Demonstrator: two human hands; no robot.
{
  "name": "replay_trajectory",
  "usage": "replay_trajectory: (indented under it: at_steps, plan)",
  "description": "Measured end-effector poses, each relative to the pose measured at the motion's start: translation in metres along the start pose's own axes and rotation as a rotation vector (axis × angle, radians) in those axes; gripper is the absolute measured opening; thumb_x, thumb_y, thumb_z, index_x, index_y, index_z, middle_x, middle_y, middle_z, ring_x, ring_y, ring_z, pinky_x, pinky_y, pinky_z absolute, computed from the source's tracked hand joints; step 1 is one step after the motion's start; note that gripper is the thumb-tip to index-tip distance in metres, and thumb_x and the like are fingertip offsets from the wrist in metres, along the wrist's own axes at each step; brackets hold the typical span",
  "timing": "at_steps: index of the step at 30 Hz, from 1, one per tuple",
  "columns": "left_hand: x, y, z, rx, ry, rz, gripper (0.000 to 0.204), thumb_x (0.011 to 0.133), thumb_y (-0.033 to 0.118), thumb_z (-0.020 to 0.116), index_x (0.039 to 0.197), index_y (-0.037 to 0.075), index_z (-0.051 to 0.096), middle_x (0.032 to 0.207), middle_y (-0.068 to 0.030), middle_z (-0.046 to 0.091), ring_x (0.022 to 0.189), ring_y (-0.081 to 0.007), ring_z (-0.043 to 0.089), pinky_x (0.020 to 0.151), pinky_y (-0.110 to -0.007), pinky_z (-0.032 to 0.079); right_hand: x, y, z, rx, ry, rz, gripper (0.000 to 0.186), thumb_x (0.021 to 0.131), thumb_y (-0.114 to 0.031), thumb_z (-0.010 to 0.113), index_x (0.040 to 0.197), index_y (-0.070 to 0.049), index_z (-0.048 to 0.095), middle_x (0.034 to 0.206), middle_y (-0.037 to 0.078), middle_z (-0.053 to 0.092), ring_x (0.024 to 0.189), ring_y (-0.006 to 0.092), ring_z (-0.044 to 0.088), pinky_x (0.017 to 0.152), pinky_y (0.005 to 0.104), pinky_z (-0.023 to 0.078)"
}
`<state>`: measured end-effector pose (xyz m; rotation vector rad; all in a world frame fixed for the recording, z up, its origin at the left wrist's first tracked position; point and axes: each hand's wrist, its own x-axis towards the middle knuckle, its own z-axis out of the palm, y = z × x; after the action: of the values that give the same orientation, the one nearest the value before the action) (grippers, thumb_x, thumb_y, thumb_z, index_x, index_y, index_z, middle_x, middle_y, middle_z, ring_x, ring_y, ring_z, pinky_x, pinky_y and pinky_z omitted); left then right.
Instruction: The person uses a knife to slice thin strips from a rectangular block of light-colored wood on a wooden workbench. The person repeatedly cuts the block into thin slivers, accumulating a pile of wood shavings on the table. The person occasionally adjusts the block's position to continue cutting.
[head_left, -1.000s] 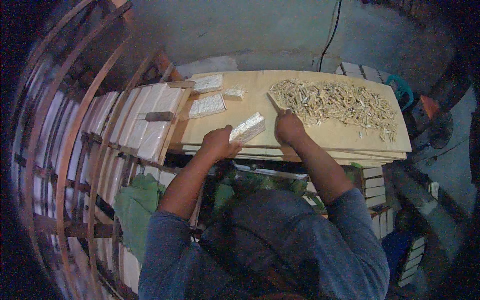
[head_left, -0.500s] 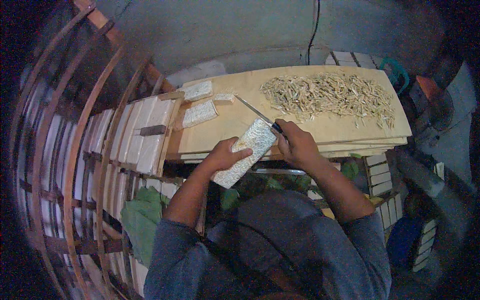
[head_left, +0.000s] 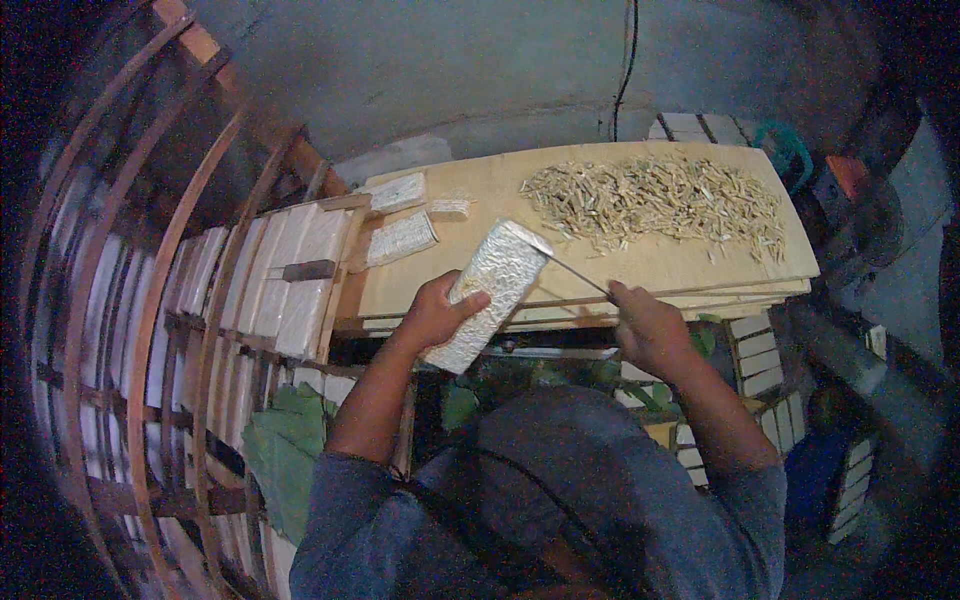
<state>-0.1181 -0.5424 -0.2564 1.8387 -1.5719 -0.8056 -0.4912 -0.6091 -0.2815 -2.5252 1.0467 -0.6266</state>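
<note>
My left hand (head_left: 442,312) is closed around the lower left side of a whitish, bumpy tempeh block (head_left: 497,285), its thumb lying across the face. The block is tilted, held above the near edge of a pale wooden board (head_left: 480,190). My right hand (head_left: 648,325) is wrapped round the handle of a knife, which the fingers hide. The thin knife blade (head_left: 580,273) points up and left, its tip at the block's upper right edge. Two more tempeh blocks (head_left: 400,238) and a small sliced piece (head_left: 449,206) lie on the board's left part.
A broad heap of short pale strips (head_left: 660,200) covers the board's right part. Left stands a wooden rack (head_left: 190,230) of white wrapped slabs, with a dark-handled tool (head_left: 308,270) on top. Green leaves (head_left: 285,450) hang below it. White blocks (head_left: 757,350) sit low at right.
My right hand has moved right and toward me with the knife, drawing the blade back to the block's upper right edge. My left hand still holds the block, now turned slightly more upright.
</note>
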Motion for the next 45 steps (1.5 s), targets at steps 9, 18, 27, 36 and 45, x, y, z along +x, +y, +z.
replay_trajectory:
  at_steps: [9, 18, 27, 36, 45]
  plan:
    - [0.026, -0.023, 0.055, -0.805, 0.222, -0.03, 0.061, 0.113, 0.048, 0.047, 0.152, 0.002, 0.045, 0.135, -0.0129, 0.064, 0.12, -0.0238, 0.062, 0.105, -0.038, 0.049, -0.007, -0.018, 0.013, 0.263, 0.339, 0.098, 0.048, 0.1, -0.004, 0.055, 0.148, -0.001, 0.051, 0.125, 0.025, 0.066, 0.107, 0.0379, 0.069, 0.093, 0.0443, 0.055]
    - [0.034, 0.01, 0.104, -0.541, 0.38, 0.188, 0.069, 0.113, 0.055, 0.037, 0.147, -0.004, 0.048, 0.137, -0.0199, 0.063, 0.126, -0.0309, 0.06, 0.111, -0.041, 0.044, 0.088, -0.081, 0.021, 0.385, 0.398, 0.0, 0.052, 0.099, -0.005, 0.056, 0.149, 0.005, 0.046, 0.115, 0.03, 0.063, 0.105, 0.0482, 0.066, 0.091, 0.0502, 0.054]
    - [0.025, 0.037, 0.096, -0.444, 0.573, 0.179, 0.063, 0.112, 0.053, 0.04, 0.135, -0.004, 0.054, 0.123, -0.0222, 0.067, 0.112, -0.0333, 0.064, 0.1, -0.046, 0.047, 0.072, -0.079, 0.034, 0.306, 0.437, -0.048, 0.056, 0.097, 0.0, 0.058, 0.152, 0.0, 0.045, 0.103, 0.023, 0.063, 0.09, 0.0371, 0.067, 0.08, 0.0414, 0.055]
    - [0.048, 0.033, 0.084, -0.63, 0.644, 0.287, 0.061, 0.113, 0.051, 0.038, 0.13, -0.005, 0.055, 0.117, -0.0196, 0.066, 0.107, -0.0286, 0.063, 0.098, -0.043, 0.048, 0.001, -0.046, 0.062, 0.299, 0.205, 0.002, 0.067, 0.094, -0.007, 0.062, 0.157, -0.005, 0.039, 0.125, 0.028, 0.061, 0.111, 0.0479, 0.065, 0.091, 0.0521, 0.056]
    - [0.074, 0.021, 0.011, -0.977, 0.738, 0.222, 0.074, 0.111, 0.059, 0.038, 0.143, -0.006, 0.05, 0.136, -0.0222, 0.061, 0.123, -0.0301, 0.061, 0.105, -0.041, 0.05, -0.098, 0.014, 0.051, 0.135, -0.142, 0.096, 0.073, 0.091, -0.009, 0.065, 0.159, -0.009, 0.039, 0.132, 0.027, 0.06, 0.121, 0.0465, 0.062, 0.096, 0.0542, 0.055]
